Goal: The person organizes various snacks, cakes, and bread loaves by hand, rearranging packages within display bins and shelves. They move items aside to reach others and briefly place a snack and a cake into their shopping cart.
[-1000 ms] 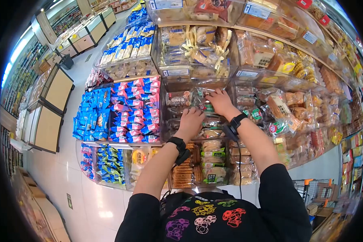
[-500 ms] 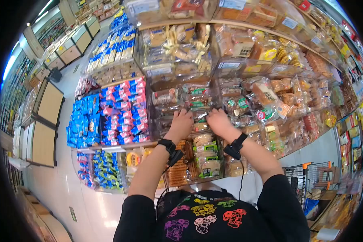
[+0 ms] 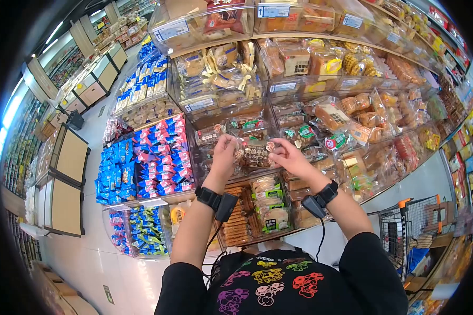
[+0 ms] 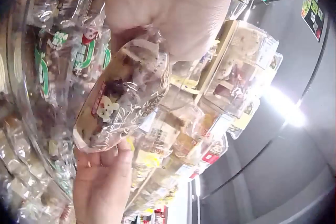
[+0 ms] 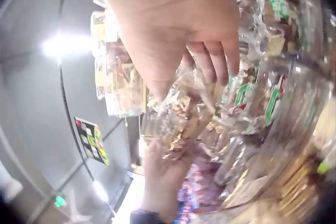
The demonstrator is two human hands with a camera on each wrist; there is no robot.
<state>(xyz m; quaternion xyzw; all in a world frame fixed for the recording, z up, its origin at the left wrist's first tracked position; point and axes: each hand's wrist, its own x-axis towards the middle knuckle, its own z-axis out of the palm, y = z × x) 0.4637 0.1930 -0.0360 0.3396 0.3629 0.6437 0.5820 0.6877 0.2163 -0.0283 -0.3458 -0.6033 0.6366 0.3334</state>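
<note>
A clear-wrapped bread package (image 3: 256,155) with brown contents and white lettering is held up over the bin by both hands. My left hand (image 3: 224,156) pinches its left end, and my right hand (image 3: 291,159) pinches the right end between thumb and fingers. Close up in the left wrist view, the package (image 4: 126,95) shows a small white bear-like figure beside a red patch. Behind it in the bin lie similar bread packs, some with green labels (image 3: 253,124). The right wrist view shows the crinkled wrapper (image 5: 181,116) stretched between the hands.
Left of the bin are pink-and-blue packets (image 3: 163,152) and blue packets (image 3: 115,170). Clear bin walls divide the tiers, with bagged breads (image 3: 333,115) to the right and biscuits (image 3: 236,215) below. A shopping cart (image 3: 412,226) stands at the lower right.
Both hands were down among the packs in the bin. They have now lifted one bread package up towards me, one hand at each end.
</note>
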